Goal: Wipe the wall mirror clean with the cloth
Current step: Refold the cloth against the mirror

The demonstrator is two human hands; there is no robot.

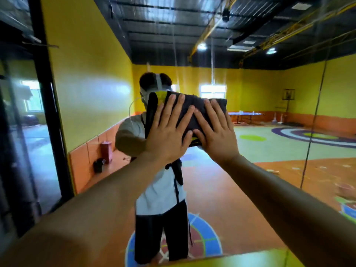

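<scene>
— Pressing with both palms, why?
— Even pressure, probably: left hand (pixel 165 135) and right hand (pixel 217 135) lie flat, fingers straight, pinning the folded cloth (pixel 194 110) to the wall mirror (pixel 250 180), in from its left edge

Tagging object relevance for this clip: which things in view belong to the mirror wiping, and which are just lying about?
In use: cloth, wall mirror, left hand and right hand pressing the cloth flat to the glass.
Lying about, seen reflected: red container, black bin, blue table.
</scene>
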